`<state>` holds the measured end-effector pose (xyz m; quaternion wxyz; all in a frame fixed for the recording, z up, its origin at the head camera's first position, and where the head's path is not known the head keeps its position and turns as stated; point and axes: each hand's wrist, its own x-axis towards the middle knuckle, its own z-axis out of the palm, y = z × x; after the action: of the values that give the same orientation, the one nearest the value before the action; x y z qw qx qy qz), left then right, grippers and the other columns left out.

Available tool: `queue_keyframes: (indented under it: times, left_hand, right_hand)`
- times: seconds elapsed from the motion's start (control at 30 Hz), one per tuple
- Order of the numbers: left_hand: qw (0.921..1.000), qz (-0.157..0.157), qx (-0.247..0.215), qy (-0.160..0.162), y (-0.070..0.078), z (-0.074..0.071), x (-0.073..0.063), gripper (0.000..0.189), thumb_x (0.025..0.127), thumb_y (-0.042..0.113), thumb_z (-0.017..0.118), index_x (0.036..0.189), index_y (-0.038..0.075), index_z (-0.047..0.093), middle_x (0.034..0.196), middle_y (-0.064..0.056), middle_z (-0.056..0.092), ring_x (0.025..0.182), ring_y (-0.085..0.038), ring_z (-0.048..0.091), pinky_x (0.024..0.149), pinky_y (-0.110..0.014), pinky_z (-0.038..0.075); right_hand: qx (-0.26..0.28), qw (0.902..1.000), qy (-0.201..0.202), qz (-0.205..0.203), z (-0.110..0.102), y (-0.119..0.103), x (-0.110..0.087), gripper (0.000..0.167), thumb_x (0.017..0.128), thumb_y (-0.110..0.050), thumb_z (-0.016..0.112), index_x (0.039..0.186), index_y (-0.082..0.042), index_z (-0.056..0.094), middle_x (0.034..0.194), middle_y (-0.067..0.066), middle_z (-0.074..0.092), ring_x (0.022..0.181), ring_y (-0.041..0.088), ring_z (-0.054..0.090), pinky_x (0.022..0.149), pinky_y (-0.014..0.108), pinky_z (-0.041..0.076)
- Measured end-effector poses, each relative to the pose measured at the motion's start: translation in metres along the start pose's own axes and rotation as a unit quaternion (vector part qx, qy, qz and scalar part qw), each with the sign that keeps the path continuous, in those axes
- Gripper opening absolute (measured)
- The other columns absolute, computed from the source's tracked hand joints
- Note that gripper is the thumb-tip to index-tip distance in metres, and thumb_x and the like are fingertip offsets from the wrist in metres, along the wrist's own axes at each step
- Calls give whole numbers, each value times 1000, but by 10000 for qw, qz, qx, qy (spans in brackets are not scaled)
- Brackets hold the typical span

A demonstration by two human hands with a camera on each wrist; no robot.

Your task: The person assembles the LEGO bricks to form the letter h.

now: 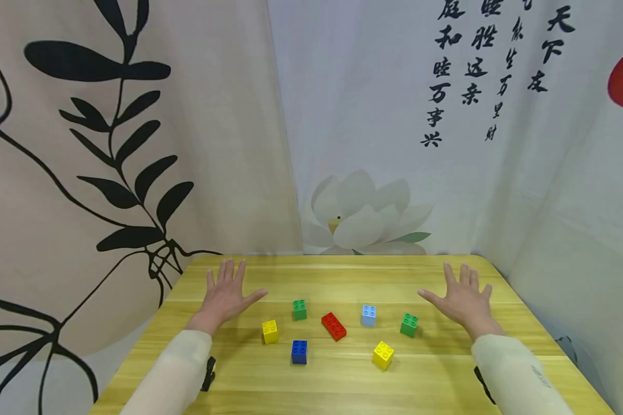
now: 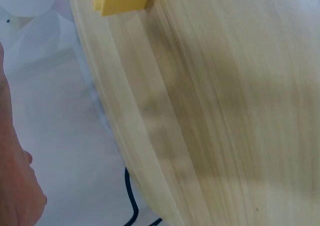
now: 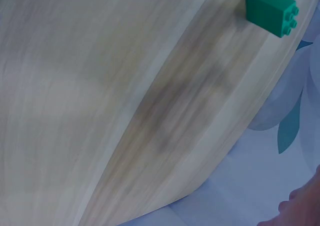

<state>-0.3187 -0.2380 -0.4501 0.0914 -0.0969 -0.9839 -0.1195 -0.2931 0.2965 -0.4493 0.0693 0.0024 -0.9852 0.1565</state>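
Observation:
My left hand (image 1: pixel 226 296) is spread over the left side of the table, fingers straight and nothing in them. Nearest to it is a yellow toy brick (image 1: pixel 270 332), also at the top of the left wrist view. On the right, my right hand (image 1: pixel 463 300) has its fingers spread too, beside a green brick (image 1: pixel 409 325) that the right wrist view shows at its upper right. Between the hands lie another green brick (image 1: pixel 299 310), a dark blue one (image 1: pixel 299 352), a longer red brick (image 1: pixel 334 327), a light blue brick (image 1: pixel 368 316) and a second yellow brick (image 1: pixel 383 355).
The bricks lie apart on a wooden table (image 1: pixel 342 392) with rounded far corners. Behind its far edge hangs a printed curtain (image 1: pixel 228 144) with plant shapes, a flower and writing. Both wrists carry dark straps (image 1: pixel 208 373).

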Motion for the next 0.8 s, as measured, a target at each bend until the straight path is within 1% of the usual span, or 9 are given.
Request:
queue_keyframes:
  times: [0.17, 0.33, 0.6, 0.8]
  left_hand:
    - [10000, -6, -88, -18, 4, 0, 1, 105, 89, 74, 48, 157, 2, 14, 159, -32, 4, 146, -49, 1, 110, -69, -5]
    - [9994, -58, -332, -117, 10, -3, 2, 105, 90, 74, 47, 157, 1, 13, 159, -32, 5, 146, -48, 1, 110, -69, -5]
    - [9962, -243, -787, -273, 14, -3, 3, 107, 89, 76, 45, 158, 2, 9, 160, -30, 3, 147, -47, 0, 111, -68, -2]
    - [9931, -369, -1046, -387, 19, -2, 4, 108, 89, 77, 44, 158, 3, 7, 161, -28, 1, 148, -45, 1, 112, -66, -2]
  right_hand:
    - [202, 9998, 21, -20, 0, -9, 1, 112, 87, -78, 47, 156, 2, 12, 153, 42, -5, 140, 60, -5, 97, 81, -6]
    - [359, 9993, 46, -40, 1, -20, 3, 109, 88, -76, 47, 156, 2, 12, 154, 41, -1, 141, 59, -2, 100, 80, -2]
    - [685, 9975, 116, -155, 6, -48, 6, 103, 92, -72, 46, 157, 1, 13, 156, 38, 2, 142, 56, 4, 105, 76, 3]
    - [963, 9951, 92, -203, 11, -65, 8, 100, 94, -70, 44, 158, -1, 11, 158, 35, 2, 143, 54, 4, 108, 73, 5]
